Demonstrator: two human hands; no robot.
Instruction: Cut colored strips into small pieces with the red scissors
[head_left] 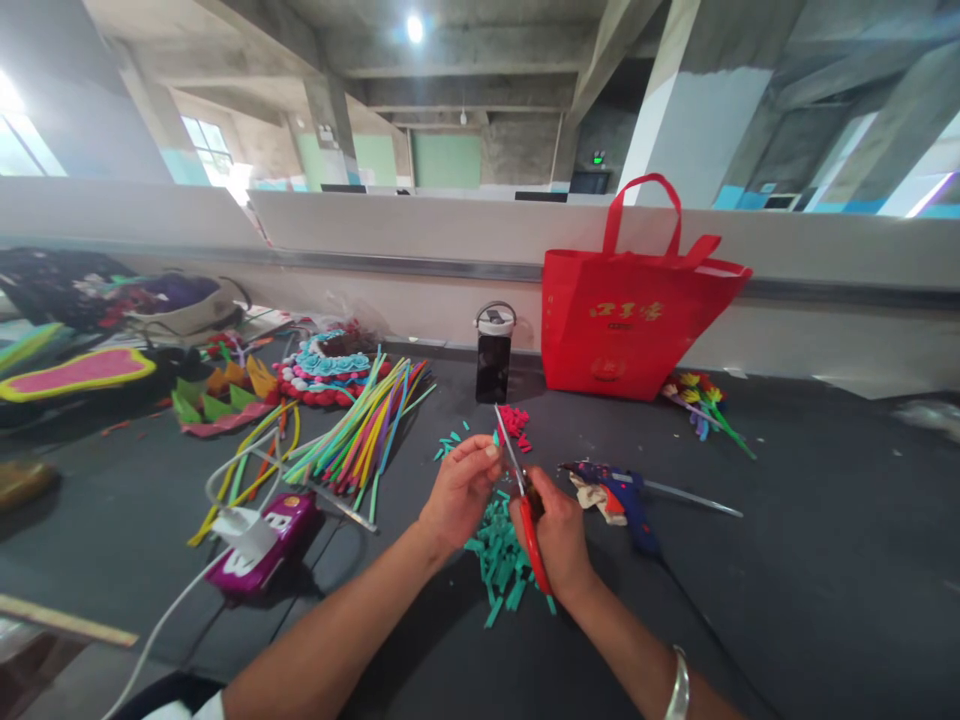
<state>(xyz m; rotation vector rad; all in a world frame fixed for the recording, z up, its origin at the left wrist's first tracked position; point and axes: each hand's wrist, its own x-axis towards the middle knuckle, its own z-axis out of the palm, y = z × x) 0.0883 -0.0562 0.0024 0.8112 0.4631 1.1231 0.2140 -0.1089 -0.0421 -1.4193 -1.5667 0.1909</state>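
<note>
My right hand (pixel 559 535) is closed round the red handles of a pair of scissors (pixel 532 545), whose blades point up and away from me. Just left of the blades, my left hand (pixel 466 485) pinches a small green strip (pixel 496 437) between thumb and fingertips. Beneath both hands lies a pile of cut green strips (pixel 501 560). Beyond the blades sits a small heap of red pieces (pixel 517 425), and a few teal pieces (pixel 450 443) are scattered to its left.
A blue glue gun (pixel 634 510) with its cord lies at right. Behind stand a black bottle (pixel 493 365) and a red bag (pixel 630 330). At left are colourful pipe cleaners (pixel 367 420) and a purple power strip (pixel 270 550) with a white cable. Paper flowers (pixel 705 400) lie near the bag.
</note>
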